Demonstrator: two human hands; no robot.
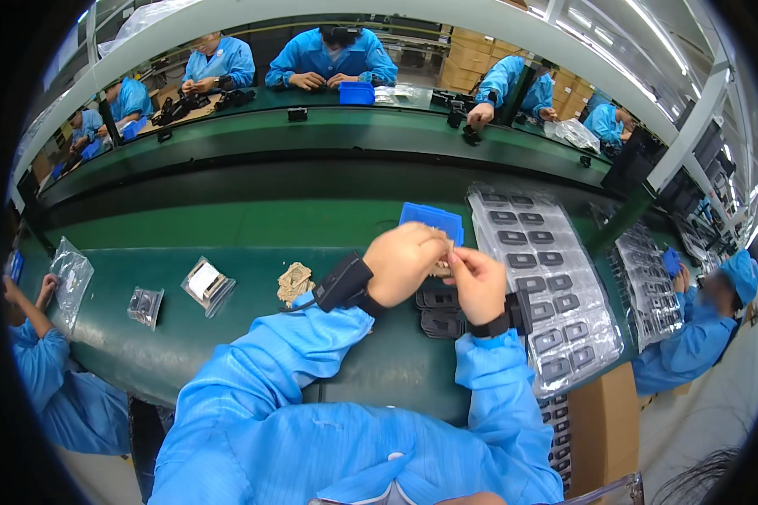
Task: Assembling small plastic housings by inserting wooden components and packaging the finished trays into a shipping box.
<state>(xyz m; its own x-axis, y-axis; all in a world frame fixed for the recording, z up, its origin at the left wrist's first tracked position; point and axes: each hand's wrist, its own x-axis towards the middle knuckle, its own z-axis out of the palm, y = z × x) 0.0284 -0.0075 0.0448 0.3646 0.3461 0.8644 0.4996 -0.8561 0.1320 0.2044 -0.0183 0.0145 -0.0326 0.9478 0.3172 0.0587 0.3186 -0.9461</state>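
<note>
My left hand point(406, 263) and my right hand point(480, 286) meet fingertip to fingertip in front of a blue plastic box point(434, 217). Both hands are closed in a pinch. A small light-coloured bit shows between the fingertips, too small to name. Beige pieces partly show behind my fingers, at the box's near side. Just below the hands lie several black rectangular frames point(440, 323), stacked on the green table point(362, 358). Left of my left wrist sits a loose pile of small beige pieces point(295, 284).
Clear plastic trays point(602, 337) of black frames lie to the right, above a cardboard box point(606, 429). Farther left are a bag with a white label point(204, 282) and a smaller clear bag point(145, 305). People in blue work at both sides and across the conveyor point(253, 181).
</note>
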